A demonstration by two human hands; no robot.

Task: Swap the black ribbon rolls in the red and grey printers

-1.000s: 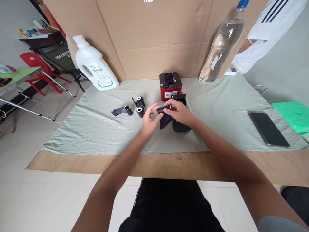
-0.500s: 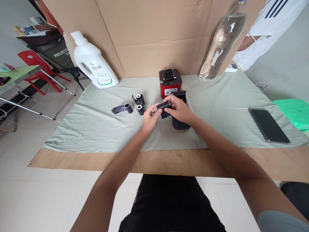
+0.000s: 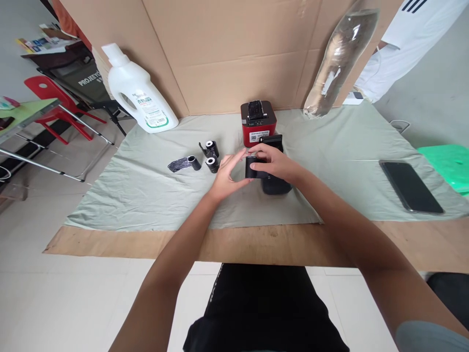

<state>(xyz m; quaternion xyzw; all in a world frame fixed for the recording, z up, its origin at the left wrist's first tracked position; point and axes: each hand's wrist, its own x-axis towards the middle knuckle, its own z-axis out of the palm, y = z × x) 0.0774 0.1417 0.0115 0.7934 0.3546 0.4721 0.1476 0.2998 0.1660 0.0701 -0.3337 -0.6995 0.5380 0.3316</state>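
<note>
A black roll (image 3: 250, 167) stands upright in the fingers of my right hand (image 3: 275, 162), which is closed on it. My left hand (image 3: 226, 178) is beside it on the left, thumb and fingers spread in a C shape; whether a fingertip touches the roll I cannot tell. Under and behind my right hand sits a small black device with a raised lid (image 3: 276, 185), partly hidden. Behind it stands a red and black label printer (image 3: 258, 124) with black film on top. To the left lie two black rolls with white cores (image 3: 212, 156) and one partly unwound black roll (image 3: 193, 163).
A white detergent bottle (image 3: 141, 93) stands at the back left against the cardboard (image 3: 234, 54). A clear water bottle (image 3: 339, 63) leans at the back right. A phone (image 3: 410, 187) lies right, near a green stool (image 3: 449, 166). The wooden table edge (image 3: 252, 244) runs along the front.
The black roll has turned from lying slanted to upright. My left fingers have spread away from it, while my right hand keeps hold. The view has shifted slightly.
</note>
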